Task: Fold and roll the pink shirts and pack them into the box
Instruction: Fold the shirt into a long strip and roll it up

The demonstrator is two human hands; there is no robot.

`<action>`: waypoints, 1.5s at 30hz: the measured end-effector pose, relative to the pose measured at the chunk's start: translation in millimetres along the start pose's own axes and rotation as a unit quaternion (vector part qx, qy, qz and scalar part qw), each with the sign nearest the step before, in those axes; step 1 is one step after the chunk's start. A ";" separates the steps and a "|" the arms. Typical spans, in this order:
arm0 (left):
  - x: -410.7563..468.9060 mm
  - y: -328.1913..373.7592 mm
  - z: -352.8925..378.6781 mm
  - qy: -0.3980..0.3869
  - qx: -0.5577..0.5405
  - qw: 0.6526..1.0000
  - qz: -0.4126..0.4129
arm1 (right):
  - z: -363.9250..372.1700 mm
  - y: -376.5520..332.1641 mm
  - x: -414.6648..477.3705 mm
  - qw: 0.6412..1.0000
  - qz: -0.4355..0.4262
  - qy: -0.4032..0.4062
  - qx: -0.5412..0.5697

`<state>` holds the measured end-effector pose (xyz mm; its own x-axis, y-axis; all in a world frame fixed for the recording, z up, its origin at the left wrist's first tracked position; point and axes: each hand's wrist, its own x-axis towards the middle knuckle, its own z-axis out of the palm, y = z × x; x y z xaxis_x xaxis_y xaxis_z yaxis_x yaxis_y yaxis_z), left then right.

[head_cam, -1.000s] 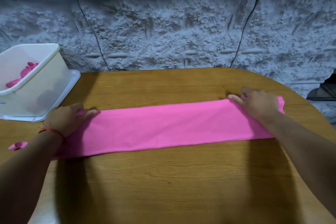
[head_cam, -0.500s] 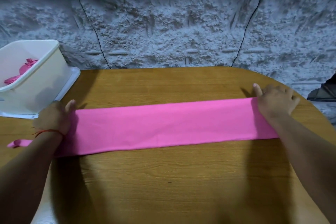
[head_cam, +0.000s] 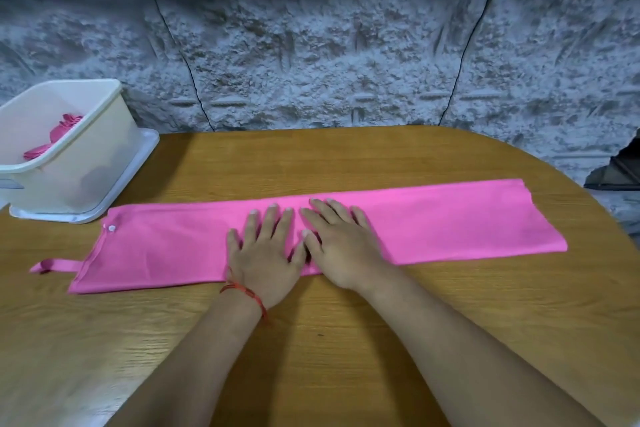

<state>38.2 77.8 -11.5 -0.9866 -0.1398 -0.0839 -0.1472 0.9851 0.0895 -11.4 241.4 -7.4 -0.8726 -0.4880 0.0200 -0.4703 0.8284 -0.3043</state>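
A pink shirt (head_cam: 450, 222), folded into a long narrow strip, lies flat across the wooden table (head_cam: 346, 340). A white button and a small pink tab show at its left end. My left hand (head_cam: 265, 253) and my right hand (head_cam: 341, 246) lie side by side, palms down with fingers straight, pressing on the middle of the strip. At the far left stands a white plastic box (head_cam: 90, 156) with rolled pink shirts (head_cam: 59, 135) inside.
The box sits on a flat white lid (head_cam: 114, 198). A rough grey stone wall runs behind the table. The table's rounded edge curves away on the right. Bare wood lies in front of and behind the strip.
Both hands have left the two ends of the strip and come together at its middle, now pressing flat. The shirt's ends lie uncovered.
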 end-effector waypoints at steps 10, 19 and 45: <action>-20.8 -113.6 -17.6 -0.013 0.002 0.985 -0.170 | -42.6 132.8 -39.3 0.988 0.130 -0.045 -0.065; 0.4 -178.5 -32.8 -0.026 -0.042 0.956 -0.289 | -75.9 196.0 -55.6 0.969 0.236 0.007 -0.068; 94.5 54.8 -28.6 0.049 -0.135 0.980 0.137 | -121.6 253.4 -123.6 0.795 0.328 0.227 0.457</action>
<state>-65.1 115.8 13.9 -0.9916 0.1047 0.0753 0.1249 0.9259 0.3566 -38.7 545.1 28.8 -0.9459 0.2877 -0.1502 0.2169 0.2162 -0.9520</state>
